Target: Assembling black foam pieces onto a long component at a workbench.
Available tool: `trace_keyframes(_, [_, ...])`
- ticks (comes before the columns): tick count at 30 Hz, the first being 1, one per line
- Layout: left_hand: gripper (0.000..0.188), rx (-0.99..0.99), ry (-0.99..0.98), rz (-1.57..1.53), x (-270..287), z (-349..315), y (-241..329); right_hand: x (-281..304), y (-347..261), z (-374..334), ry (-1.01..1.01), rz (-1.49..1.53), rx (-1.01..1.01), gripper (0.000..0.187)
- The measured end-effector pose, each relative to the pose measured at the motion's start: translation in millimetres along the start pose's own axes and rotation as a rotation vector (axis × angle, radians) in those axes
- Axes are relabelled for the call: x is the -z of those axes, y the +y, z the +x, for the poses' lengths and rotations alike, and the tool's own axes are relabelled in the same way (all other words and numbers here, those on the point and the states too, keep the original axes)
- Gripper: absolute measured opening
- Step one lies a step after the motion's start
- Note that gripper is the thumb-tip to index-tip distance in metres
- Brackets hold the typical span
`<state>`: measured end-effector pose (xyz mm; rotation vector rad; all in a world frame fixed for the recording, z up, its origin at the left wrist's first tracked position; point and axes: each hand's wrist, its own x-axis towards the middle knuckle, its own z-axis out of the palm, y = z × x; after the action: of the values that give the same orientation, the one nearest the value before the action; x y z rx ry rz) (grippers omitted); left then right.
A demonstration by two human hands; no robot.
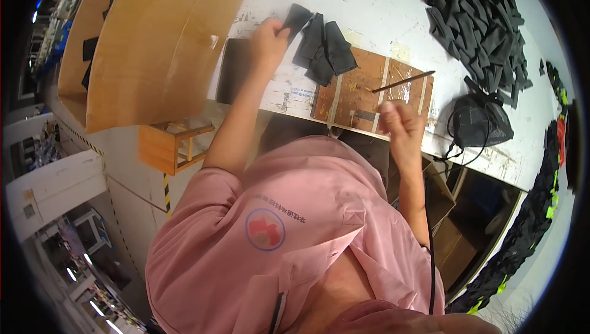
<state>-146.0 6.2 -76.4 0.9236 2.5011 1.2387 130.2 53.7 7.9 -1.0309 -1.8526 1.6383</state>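
Observation:
My left hand [270, 42] is closed on a black fabric piece [297, 19] above the white table. Just right of it, several black fabric pieces [326, 51] lie folded and overlapping, partly over a brown board [356, 91] with strips of tape. My right hand [402, 125] hovers at the board's near edge with fingers curled together; whether anything is pinched in them is hidden. Beyond that hand a thin dark stick-like tool [402, 82] lies slantwise across the board. A small dark strip [367, 114] sits on the board left of my right fingers.
A large cardboard box [166, 45] rises at the left, beside a dark flat panel [235, 71]. At the far right is a heap of black fabric pieces [479, 26]. A black mesh pouch with cords [482, 122] rests near the table's front edge. A wooden stool [175, 146] stands below.

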Motion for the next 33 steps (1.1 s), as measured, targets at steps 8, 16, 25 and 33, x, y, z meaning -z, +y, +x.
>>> trace_keyframes(8, [0.029,0.089,-0.750,-0.821,10.5,-83.3,82.1,-36.8,1.5,18.3,0.079,0.496,-0.068,0.019])
trace_keyframes(16, [0.032,0.015,-0.571,-0.678,-0.7,-107.6,95.2,-22.3,8.7,11.5,0.275,0.023,0.282,0.011])
trace_keyframes(25, [0.019,0.314,-0.563,-0.872,15.6,-132.6,123.8,-16.7,6.5,1.4,0.365,-0.272,0.428,0.016])
trace_keyframes(33, [0.018,0.478,-0.579,-0.928,16.6,-123.8,119.6,-17.9,12.4,6.6,0.352,-0.466,0.605,0.020])
